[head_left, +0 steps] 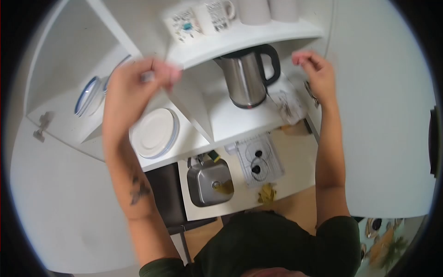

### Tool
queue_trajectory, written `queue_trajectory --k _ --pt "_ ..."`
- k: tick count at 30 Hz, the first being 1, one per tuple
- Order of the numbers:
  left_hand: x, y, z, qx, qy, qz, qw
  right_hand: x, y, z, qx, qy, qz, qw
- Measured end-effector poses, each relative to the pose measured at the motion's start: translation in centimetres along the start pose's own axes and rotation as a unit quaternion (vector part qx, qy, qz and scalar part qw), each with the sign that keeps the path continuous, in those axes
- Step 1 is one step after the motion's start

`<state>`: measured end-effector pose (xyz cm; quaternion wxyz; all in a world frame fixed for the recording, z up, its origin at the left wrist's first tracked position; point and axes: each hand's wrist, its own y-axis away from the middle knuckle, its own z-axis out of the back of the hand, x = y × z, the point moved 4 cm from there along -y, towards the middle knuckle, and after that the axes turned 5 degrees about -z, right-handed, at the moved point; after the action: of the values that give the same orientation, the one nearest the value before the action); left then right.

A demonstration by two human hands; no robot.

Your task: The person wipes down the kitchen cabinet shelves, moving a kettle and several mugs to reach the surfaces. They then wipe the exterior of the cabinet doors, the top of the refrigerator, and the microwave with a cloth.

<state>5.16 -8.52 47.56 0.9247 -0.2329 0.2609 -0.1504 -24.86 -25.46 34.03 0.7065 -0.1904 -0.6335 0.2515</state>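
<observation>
Both of my arms are raised in front of an open cupboard. My left hand point(145, 85) is blurred, above the stack of white plates point(156, 132) and beside the upright divider; its fingers are bent together and any held thing is too small to name. To the right, my right hand point(317, 74) has curled fingers near the cupboard's right side. Between the hands stands a steel kettle point(245, 78) with a black handle, apart from both. A clear plastic bag point(289, 105) lies right of the kettle's base.
Mugs point(214, 17) stand on the upper shelf point(249, 36). Blue-rimmed bowls point(87, 96) are at the left. Cupboard doors hang open on both sides. Below are a sink point(210, 182), a sponge point(213, 156), a dish rack point(260, 161) and a yellow cloth point(266, 194).
</observation>
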Motion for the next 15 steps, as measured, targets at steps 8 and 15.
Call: queue_trajectory --k 8,15 --pt "10.9 25.5 -25.7 0.402 0.157 0.249 0.867 -20.0 8.4 -3.7 0.111 0.445 -0.058 0.887" --pt "18.1 51.2 -33.5 0.451 0.199 0.395 0.775 -10.0 5.8 -5.5 0.147 0.129 -0.08 0.977"
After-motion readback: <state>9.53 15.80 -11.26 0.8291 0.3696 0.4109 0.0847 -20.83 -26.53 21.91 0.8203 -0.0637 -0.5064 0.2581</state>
